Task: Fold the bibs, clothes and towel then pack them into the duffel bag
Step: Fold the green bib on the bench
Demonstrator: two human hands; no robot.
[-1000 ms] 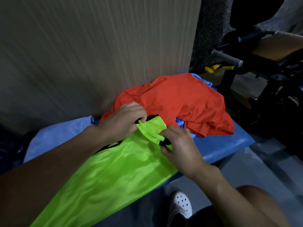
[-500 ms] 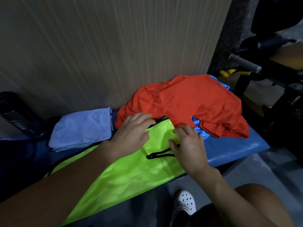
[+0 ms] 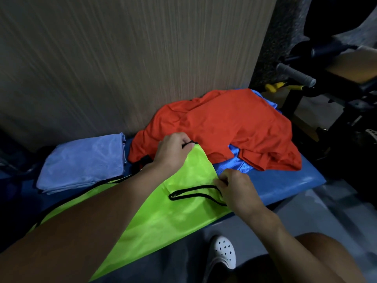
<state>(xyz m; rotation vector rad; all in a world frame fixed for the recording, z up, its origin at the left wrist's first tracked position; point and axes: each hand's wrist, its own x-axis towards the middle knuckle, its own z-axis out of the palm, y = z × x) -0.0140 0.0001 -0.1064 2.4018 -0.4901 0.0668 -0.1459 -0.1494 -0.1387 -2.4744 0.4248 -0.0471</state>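
Note:
A neon green bib (image 3: 175, 207) with black trim lies spread across the blue padded bench (image 3: 285, 180). My left hand (image 3: 173, 152) pinches its far black-edged corner beside the orange pile. My right hand (image 3: 236, 190) pinches the bib's near edge at a black trim loop. An orange garment (image 3: 228, 127) lies crumpled at the back, over a shiny blue cloth (image 3: 234, 164). A folded light blue towel (image 3: 85, 160) sits at the left. No duffel bag can be made out.
A wood-grain panel (image 3: 122, 58) rises right behind the bench. Dark gym equipment with a grey handle (image 3: 295, 73) and yellow parts stands at the right. My white perforated shoe (image 3: 222, 252) rests on the grey floor below the bench edge.
My left hand has slid its corner of the green bib farther back toward the orange garment. My right hand stays at the trim loop. The view has shifted a little.

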